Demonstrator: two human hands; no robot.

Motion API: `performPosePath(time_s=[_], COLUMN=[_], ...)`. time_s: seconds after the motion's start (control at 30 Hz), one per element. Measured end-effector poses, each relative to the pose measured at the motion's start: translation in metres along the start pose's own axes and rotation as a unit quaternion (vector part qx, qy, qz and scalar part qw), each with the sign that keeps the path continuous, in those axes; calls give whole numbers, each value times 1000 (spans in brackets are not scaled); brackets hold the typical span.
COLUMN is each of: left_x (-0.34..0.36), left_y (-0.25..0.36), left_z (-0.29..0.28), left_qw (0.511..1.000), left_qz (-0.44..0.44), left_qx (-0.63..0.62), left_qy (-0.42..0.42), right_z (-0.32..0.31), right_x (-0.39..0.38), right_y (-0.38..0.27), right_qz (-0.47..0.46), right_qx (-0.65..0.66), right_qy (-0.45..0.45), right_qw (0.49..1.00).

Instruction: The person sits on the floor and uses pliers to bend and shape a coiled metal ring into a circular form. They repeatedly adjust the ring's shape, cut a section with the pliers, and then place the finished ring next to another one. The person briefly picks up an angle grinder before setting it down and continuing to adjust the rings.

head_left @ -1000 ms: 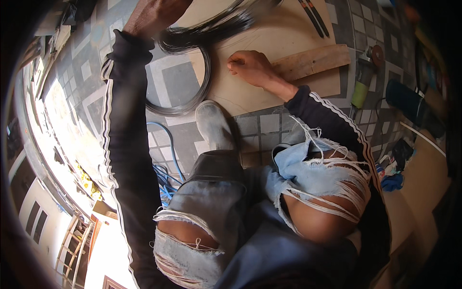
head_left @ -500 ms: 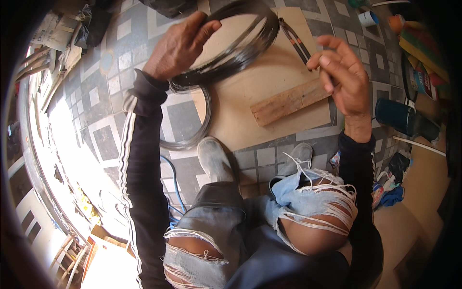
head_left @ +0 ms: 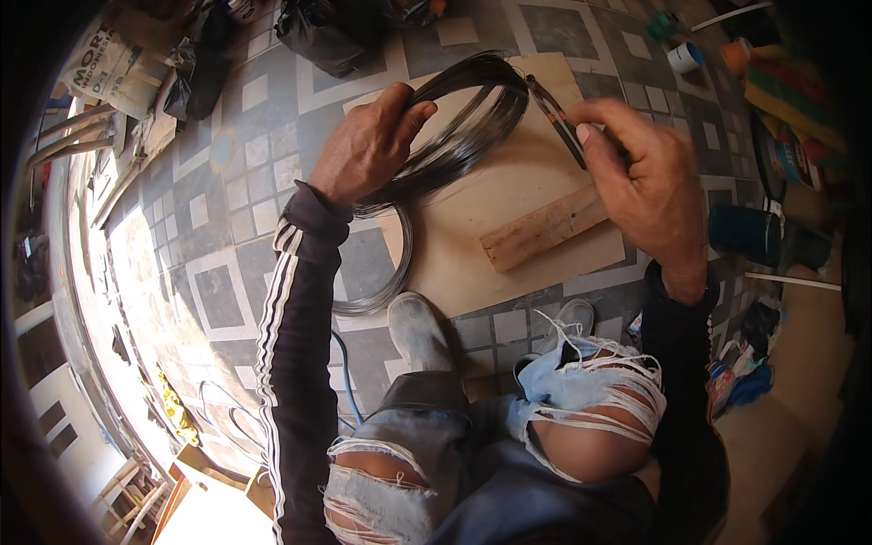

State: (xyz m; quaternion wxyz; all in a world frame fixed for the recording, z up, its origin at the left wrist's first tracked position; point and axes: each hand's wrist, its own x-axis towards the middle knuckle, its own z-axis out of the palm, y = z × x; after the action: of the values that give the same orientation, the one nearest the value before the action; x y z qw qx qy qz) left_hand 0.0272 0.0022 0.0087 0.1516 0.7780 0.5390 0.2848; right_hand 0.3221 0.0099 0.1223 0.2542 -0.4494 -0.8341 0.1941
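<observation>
My left hand (head_left: 371,145) is closed round the upper left side of a coil of thin dark wire (head_left: 454,162), holding it tilted above a flat tan board. To its right, my right hand (head_left: 640,173) is raised with thumb and forefinger pinched together; whatever lies between them is too small or hidden to make out. Just beyond those fingertips, pliers (head_left: 556,113) with dark and orange handles lie on the board, partly covered by the hand. A second wire ring (head_left: 406,259) rests on the floor below the coil.
On the tan board (head_left: 445,277) lies a short wooden plank (head_left: 545,227). My shoes stand at its near edge. Black plastic bags (head_left: 327,36) sit at the far side. A blue hose (head_left: 348,377) runs by my left leg. A dark teal container (head_left: 745,233) and a white-blue cup (head_left: 686,58) are at right.
My right hand has moved down and turned, its loosely curled fingers now pinched near the pliers. My left hand and the coil sit slightly lower and farther right in view, which has shifted too.
</observation>
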Motion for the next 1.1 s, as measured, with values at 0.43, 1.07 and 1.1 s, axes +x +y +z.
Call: performPosePath(time_s=[0.43, 1.07, 1.1], left_x=[-2, 3, 3], left_y=[38, 33, 34], left_z=[12, 16, 16], left_qw=[999, 998, 998], left_qz=[-46, -32, -36], left_qx=[15, 23, 24], left_qy=[-15, 41, 38], right_z=[88, 128, 130], right_x=[44, 19, 16], right_y=[5, 11, 13], right_qz=[-73, -57, -50], right_qx=[11, 154, 167], right_qy=[6, 140, 148], right_qw=[997, 977, 974])
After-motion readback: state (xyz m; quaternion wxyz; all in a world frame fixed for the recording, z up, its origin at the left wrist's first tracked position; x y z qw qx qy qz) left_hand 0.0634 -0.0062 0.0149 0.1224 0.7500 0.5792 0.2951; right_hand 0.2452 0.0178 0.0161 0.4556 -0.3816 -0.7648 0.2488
